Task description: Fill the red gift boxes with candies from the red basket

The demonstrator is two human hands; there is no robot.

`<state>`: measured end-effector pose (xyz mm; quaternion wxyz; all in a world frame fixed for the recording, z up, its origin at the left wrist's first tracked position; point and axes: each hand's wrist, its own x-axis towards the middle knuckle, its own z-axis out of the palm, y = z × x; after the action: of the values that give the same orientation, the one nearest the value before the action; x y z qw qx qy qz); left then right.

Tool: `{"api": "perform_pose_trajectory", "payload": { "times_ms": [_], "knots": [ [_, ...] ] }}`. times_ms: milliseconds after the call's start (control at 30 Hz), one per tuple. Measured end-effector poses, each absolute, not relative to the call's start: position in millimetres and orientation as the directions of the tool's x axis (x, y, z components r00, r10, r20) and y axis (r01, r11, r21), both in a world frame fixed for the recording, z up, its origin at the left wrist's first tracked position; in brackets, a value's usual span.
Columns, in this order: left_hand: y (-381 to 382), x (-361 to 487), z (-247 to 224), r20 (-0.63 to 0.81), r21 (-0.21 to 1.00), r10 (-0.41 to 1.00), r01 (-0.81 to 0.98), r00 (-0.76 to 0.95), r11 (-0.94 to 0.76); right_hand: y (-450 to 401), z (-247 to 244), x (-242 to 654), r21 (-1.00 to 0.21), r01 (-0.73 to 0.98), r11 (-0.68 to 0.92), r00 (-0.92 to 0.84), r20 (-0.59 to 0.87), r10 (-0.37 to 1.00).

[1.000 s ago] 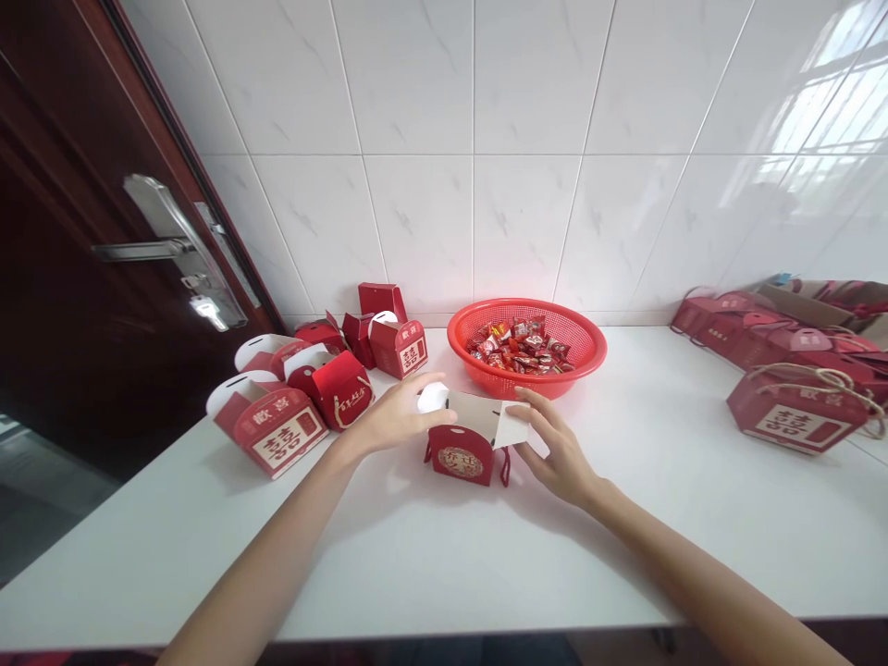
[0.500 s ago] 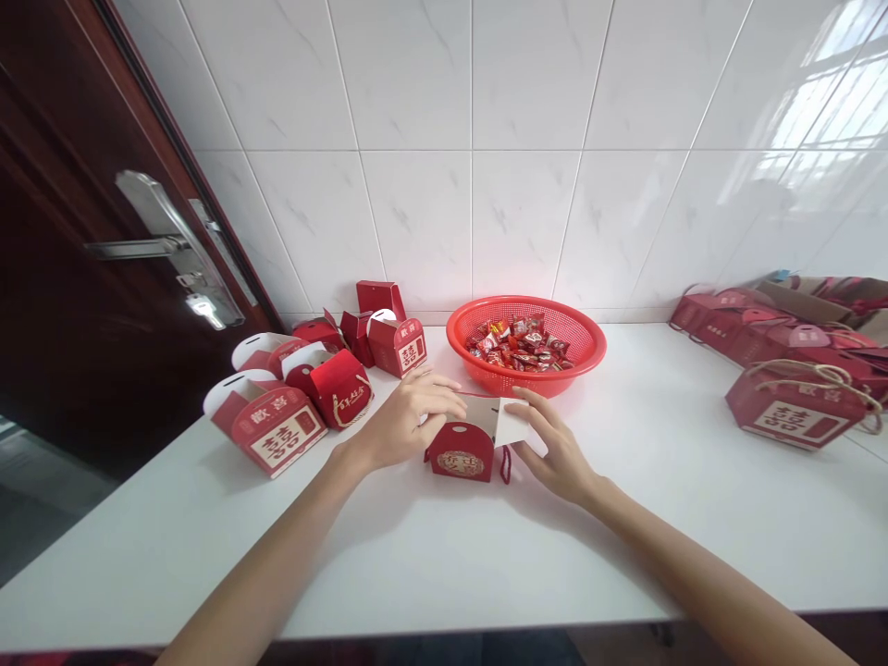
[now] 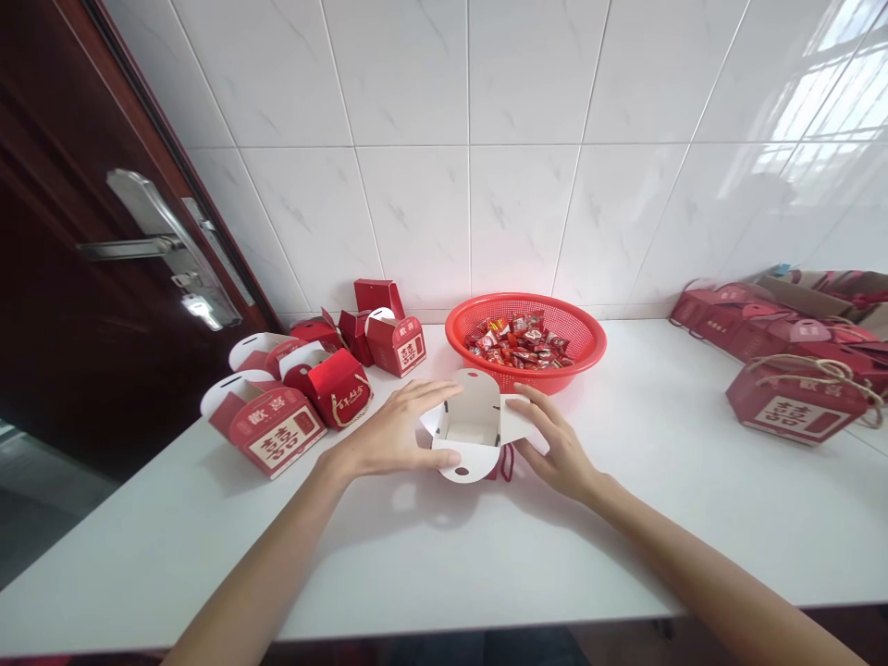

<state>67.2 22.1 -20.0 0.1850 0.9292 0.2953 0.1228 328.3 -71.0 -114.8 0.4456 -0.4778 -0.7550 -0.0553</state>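
Tabletop (image 3: 444,569): open box (image 3: 473,404) sits on it, nearside of red basket (image 3: 595,344). Box likely light, thin card, flaps bendy, easily creased; best held by walls. White inside, flaps splayed. Left hand (image 3: 385,433), right hand (image 3: 565,458): digits apart, touching flaps. Dark-red cord (image 3: 509,466).

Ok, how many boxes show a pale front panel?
3: nearest left box, box left of the basket, twine-handled box at right. More panels may be hidden.
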Motion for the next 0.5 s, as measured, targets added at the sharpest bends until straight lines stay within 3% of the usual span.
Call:
{"api": "perform_pose_trajectory", "payload": {
  "times_ms": [267, 433, 500],
  "knots": [
    [23.7, 64.1, -36.2, 0.181, 0.517, 0.643, 0.485, 0.744, -0.706, -68.7, -102.0, 331.8, -0.358, 0.775, 0.521, -0.066, 0.774, 0.63],
    [21.6, 65.4, -48.6, 0.367, 0.576, 0.614, 0.347, 0.699, -0.74, -63.8, -78.0, 357.6, -0.356, 0.805, 0.474, 0.042, 0.831, 0.554],
    [20.3, 67.3, -52.2, 0.465, 0.584, 0.602, 0.286, 0.649, -0.759, -54.1, -64.4, 374.5, -0.411, 0.826, 0.385, 0.106, 0.785, 0.611]
  ]
}}
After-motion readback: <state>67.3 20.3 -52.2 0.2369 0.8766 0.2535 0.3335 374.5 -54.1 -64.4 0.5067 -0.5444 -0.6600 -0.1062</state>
